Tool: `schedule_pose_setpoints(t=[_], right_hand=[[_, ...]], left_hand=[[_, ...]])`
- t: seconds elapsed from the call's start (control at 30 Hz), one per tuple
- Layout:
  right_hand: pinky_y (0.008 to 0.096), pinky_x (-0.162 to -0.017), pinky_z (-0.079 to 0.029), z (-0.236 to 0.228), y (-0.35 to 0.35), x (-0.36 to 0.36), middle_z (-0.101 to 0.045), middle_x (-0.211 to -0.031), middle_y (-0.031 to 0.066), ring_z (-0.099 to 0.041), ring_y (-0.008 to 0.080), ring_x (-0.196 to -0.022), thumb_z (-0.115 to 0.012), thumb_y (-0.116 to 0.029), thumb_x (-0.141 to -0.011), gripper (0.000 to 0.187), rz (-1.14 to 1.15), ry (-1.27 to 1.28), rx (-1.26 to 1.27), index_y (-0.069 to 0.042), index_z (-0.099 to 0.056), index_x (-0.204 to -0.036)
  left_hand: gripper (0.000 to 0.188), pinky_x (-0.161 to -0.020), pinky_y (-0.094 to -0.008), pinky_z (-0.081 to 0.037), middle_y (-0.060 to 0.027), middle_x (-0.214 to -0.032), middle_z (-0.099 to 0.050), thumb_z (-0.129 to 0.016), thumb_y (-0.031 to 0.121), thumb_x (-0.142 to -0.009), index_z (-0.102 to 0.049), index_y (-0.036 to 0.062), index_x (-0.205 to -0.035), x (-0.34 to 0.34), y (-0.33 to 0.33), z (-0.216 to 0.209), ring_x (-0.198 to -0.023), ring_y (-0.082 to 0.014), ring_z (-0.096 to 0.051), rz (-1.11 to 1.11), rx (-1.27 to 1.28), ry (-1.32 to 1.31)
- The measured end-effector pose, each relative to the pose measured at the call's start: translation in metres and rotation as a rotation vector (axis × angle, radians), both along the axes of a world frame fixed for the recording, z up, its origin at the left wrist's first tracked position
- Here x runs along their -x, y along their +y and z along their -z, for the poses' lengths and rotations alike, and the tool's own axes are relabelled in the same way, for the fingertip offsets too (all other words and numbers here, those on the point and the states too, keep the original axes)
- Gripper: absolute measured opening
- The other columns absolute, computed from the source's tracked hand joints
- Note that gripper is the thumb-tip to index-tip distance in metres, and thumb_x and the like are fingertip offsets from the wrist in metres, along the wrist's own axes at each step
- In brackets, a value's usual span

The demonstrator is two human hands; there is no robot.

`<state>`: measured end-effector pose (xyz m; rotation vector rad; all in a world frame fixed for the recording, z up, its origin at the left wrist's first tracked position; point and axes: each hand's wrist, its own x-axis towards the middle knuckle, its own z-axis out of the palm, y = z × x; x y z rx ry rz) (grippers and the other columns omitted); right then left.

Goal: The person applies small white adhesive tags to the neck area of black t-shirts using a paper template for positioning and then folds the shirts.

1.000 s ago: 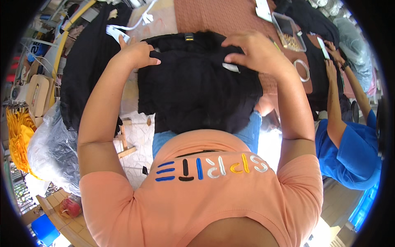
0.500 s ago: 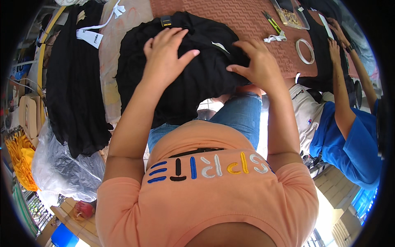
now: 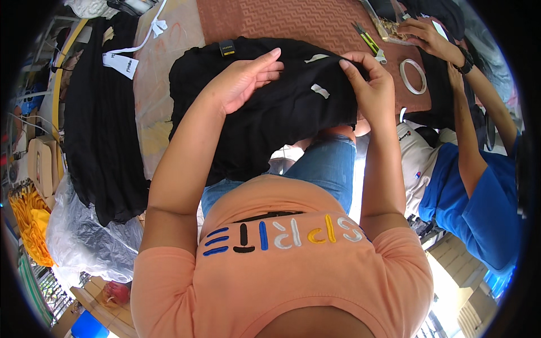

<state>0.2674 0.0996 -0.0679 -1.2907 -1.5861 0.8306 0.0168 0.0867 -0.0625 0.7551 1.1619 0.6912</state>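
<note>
A black garment (image 3: 253, 124) lies spread over the table's near edge and hangs down over my lap. Near its far edge sits a dark woven label (image 3: 227, 48). Two small white tags, one of them a care tag (image 3: 320, 90), show on its right half. My right hand (image 3: 372, 84) pinches the garment's right edge between thumb and fingers. Over the garment's middle, my left hand (image 3: 245, 81) is tilted on its side, thumb stretched out and fingers loosely curled, with nothing seen in it. Whether its underside touches the cloth is hidden.
Yellow-green thread snips (image 3: 369, 42) and a white tape roll (image 3: 413, 76) lie on the brown textured mat (image 3: 270, 19). Another black garment (image 3: 104, 124) drapes at left, above a clear plastic bag (image 3: 90, 231). At right, a co-worker in blue reaches toward a clear box (image 3: 389, 28) of small gold pieces.
My right hand has moved slightly up and right and now pinches the garment's edge, pulling it flatter. My left hand has turned sideways. The co-worker's hand has moved to the box.
</note>
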Motion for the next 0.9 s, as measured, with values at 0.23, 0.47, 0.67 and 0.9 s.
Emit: schedule_pose_setpoints(t=[0.23,0.47,0.67,0.9], right_hand=[[0.0217,-0.070,-0.047,-0.011,-0.015,-0.010,-0.065,-0.080,0.0014,-0.058,0.0069,-0.075,-0.070,-0.008,-0.083,0.012,-0.093,0.096,0.049,-0.004,-0.068,-0.094],[0.0224,-0.073,-0.048,-0.027,-0.025,-0.009,-0.066,-0.086,0.0013,-0.060,0.0088,-0.078,-0.073,-0.013,-0.083,0.018,-0.162,0.126,0.042,-0.002,-0.067,-0.096],[0.0207,-0.065,-0.047,-0.028,-0.024,-0.001,-0.065,-0.084,0.0015,-0.059,0.0077,-0.076,-0.072,-0.016,-0.085,0.023,-0.169,0.274,0.191,-0.001,-0.065,-0.102],[0.0206,-0.068,-0.047,-0.016,-0.032,0.013,-0.066,-0.089,0.0020,-0.058,0.0062,-0.077,-0.071,-0.013,-0.086,0.024,-0.307,0.348,0.234,-0.001,-0.065,-0.106]], left_hand=[[0.028,-0.091,-0.0268,-0.046,-0.0037,-0.104,-0.067,-0.071,0.023,-0.086,-0.064,0.0033,-0.104,-0.025,-0.003,-0.014,-0.099,-0.0127,-0.062,-0.067,0.025,-0.276],[0.025,-0.091,-0.0251,-0.045,-0.0039,-0.105,-0.066,-0.069,0.016,-0.087,-0.063,0.0005,-0.107,-0.025,-0.010,-0.033,-0.099,-0.0109,-0.060,-0.143,-0.275,-0.135],[0.032,-0.097,-0.0274,-0.042,-0.0051,-0.118,-0.062,-0.058,0.008,-0.092,-0.057,-0.0015,-0.122,-0.024,-0.017,-0.046,-0.109,-0.0114,-0.056,0.028,-0.437,-0.157],[0.023,-0.091,-0.0242,-0.044,-0.0010,-0.102,-0.065,-0.065,0.015,-0.089,-0.064,0.0023,-0.108,-0.026,-0.029,-0.056,-0.098,-0.0092,-0.058,-0.063,-0.355,-0.252]])
